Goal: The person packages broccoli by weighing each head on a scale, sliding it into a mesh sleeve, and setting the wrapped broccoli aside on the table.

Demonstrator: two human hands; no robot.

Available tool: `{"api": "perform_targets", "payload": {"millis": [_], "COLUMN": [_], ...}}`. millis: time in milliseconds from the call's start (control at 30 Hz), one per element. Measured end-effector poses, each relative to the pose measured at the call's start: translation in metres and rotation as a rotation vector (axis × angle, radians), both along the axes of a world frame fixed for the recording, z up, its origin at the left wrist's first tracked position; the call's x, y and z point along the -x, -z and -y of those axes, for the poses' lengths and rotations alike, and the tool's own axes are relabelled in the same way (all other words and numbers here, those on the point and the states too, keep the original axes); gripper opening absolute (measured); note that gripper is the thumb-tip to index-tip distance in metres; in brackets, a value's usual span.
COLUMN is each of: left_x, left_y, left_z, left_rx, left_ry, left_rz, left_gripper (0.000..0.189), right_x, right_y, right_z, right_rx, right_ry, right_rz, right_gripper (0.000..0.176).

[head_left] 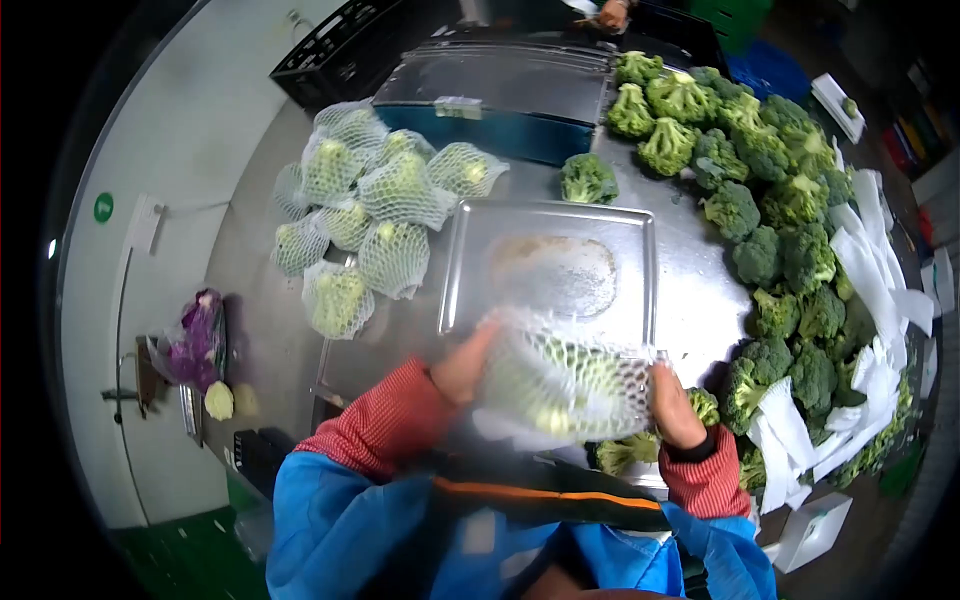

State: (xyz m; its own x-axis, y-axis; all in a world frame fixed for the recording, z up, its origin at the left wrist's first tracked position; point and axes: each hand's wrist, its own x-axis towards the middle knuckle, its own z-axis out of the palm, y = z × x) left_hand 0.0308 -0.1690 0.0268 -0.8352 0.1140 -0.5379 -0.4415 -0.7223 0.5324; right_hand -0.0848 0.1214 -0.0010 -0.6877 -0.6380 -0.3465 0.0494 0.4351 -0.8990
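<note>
Between my two hands is a broccoli head in a white foam net (565, 385), held just above the near edge of the metal tray (448, 270). My left hand (468, 362) grips the net's left side, a little blurred by motion. On the opposite end, my right hand (680, 408) closes on the net's edge, with its thumb up along the side. Part of the fingers of both hands is hidden behind the net. Below the net, bare broccoli (625, 453) shows near my right wrist.
Several netted broccoli heads (395, 190) are piled at the left. Loose broccoli (790, 200) covers the right side, beside a heap of white foam nets (870, 260). A metal scale-like box (490, 90) stands behind the tray. Purple cabbage (200, 340) lies far left. Another person's hand (613, 14) shows at the top.
</note>
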Motion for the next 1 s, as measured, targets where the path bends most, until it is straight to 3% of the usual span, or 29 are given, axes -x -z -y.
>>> {"api": "perform_targets", "payload": {"millis": [33, 100, 133, 167, 200, 267, 300, 400, 433, 467, 500, 533, 600, 733, 767, 800, 833, 900, 933, 1000], "left_x": [-0.016, -0.042, -0.051, -0.056, -0.059, -0.066, -0.072, -0.079, -0.079, -0.081, -0.082, -0.082, -0.081, -0.081, -0.084, -0.088, -0.089, -0.094, -0.090, -0.079], "left_y": [0.000, 0.007, 0.006, 0.003, -0.006, -0.017, -0.015, 0.001, 0.001, 0.001, 0.002, 0.002, 0.000, 0.005, 0.008, 0.010, 0.004, 0.032, 0.033, 0.023], "left_z": [-0.004, -0.011, -0.012, -0.014, -0.014, -0.014, -0.013, -0.011, -0.014, -0.015, -0.015, -0.015, -0.017, -0.023, -0.022, -0.021, -0.019, -0.022, -0.023, -0.026], "left_rx": [-0.032, 0.220, 0.348, -0.017, -0.007, 0.012, -0.121, 0.098, 0.008, -0.034, -0.078, -0.118, -0.156, -0.128, -0.065, -0.002, -0.174, -0.087, -0.050, -0.134], "left_ry": [-0.030, 0.063, 0.114, 0.024, 0.041, 0.082, 0.050, 0.160, 0.124, 0.109, 0.098, 0.094, 0.072, 0.026, 0.016, 0.008, -0.020, -0.058, -0.094, -0.137], "left_rz": [0.044, -0.116, -0.192, -0.094, -0.100, -0.112, -0.196, -0.339, -0.152, -0.159, -0.164, -0.172, -0.134, -0.123, -0.164, -0.206, -0.136, -0.134, -0.139, -0.079], "left_gripper": [0.048, 0.043, 0.041, 0.037, 0.037, 0.036, 0.036, 0.035, 0.034, 0.033, 0.033, 0.032, 0.027, 0.022, 0.022, 0.021, 0.021, 0.031, 0.037, 0.038], "right_x": [-0.005, -0.021, -0.025, -0.030, -0.033, -0.039, -0.041, -0.054, -0.056, -0.054, -0.043, -0.034, -0.043, -0.031, -0.041, -0.048, -0.067, -0.078, -0.083, -0.094], "right_y": [-0.023, -0.027, -0.032, -0.036, -0.045, -0.045, -0.033, 0.019, 0.022, 0.024, 0.003, -0.020, -0.073, -0.012, -0.001, 0.035, -0.013, 0.008, 0.009, -0.005], "right_z": [-0.004, -0.004, 0.000, 0.004, 0.004, 0.010, 0.010, 0.012, 0.008, 0.002, -0.004, -0.005, 0.024, 0.032, 0.029, 0.020, 0.030, 0.021, 0.022, 0.036], "right_rx": [-0.173, -0.002, 0.231, 0.468, 0.526, 0.782, 0.730, 0.535, 0.528, 0.518, 0.732, 0.823, 0.929, 0.929, 0.807, 0.530, 0.562, 0.412, 0.350, 0.433], "right_ry": [-0.156, -0.019, 0.101, 0.210, 0.260, 0.303, 0.328, 0.398, 0.384, 0.371, 0.165, 0.105, 0.315, 0.274, 0.312, 0.302, 0.101, -0.358, -0.446, -0.287], "right_rz": [-0.139, 0.091, 0.261, 0.433, 0.429, 0.682, 0.736, 0.821, 0.776, 0.734, 0.746, 0.686, 0.746, 0.958, 1.024, 0.930, 1.089, 0.256, -0.149, -0.078], "right_gripper": [0.048, 0.046, 0.044, 0.042, 0.044, 0.042, 0.042, 0.038, 0.039, 0.040, 0.044, 0.048, 0.051, 0.040, 0.038, 0.043, 0.048, 0.044, 0.045, 0.046]}}
